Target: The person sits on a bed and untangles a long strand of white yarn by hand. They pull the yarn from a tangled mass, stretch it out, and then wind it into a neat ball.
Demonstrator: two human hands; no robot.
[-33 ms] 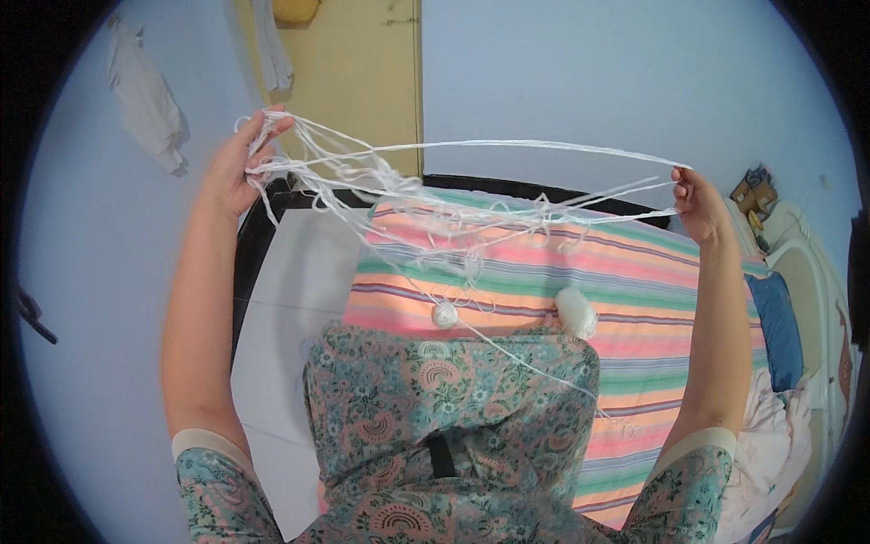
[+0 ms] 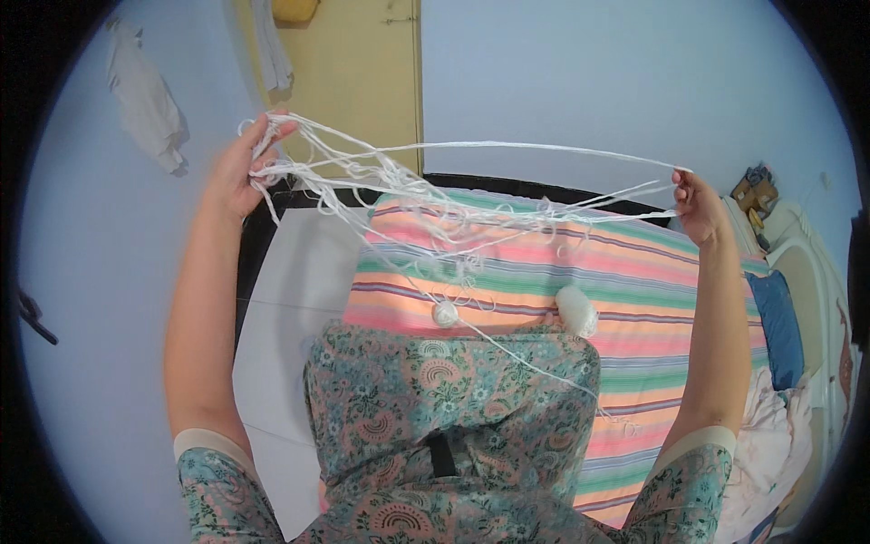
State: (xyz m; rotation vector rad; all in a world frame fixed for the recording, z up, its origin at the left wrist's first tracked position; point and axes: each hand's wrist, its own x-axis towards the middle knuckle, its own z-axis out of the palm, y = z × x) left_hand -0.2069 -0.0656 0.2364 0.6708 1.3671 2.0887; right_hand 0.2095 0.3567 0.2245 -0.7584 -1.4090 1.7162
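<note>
We hold the white yarn (image 2: 419, 190) stretched across the space above the striped bed (image 2: 643, 344), our left hand (image 2: 239, 177) at ten o'clock with its fingers partly curled around a bunch of loops, our right hand (image 2: 700, 210) between two and three, pinching several strands at its fingertips. The yarn's long axis leaves the left hand just past three o'clock; the thick, knotted part lies nearer that hand, while towards the right the strands thin out and part, one upper line running clear of the rest. From the right hand, a larger white ball (image 2: 576, 311) sits at about eight o'clock; from the left, a smaller ball (image 2: 445, 314) lies towards four. We cannot tell how the loops pass between our left fingers, nor which strand leads where inside the tangle. The hanging lower loops blur against the stripes, and we cannot make out whether the smaller ball's thread joins them.
</note>
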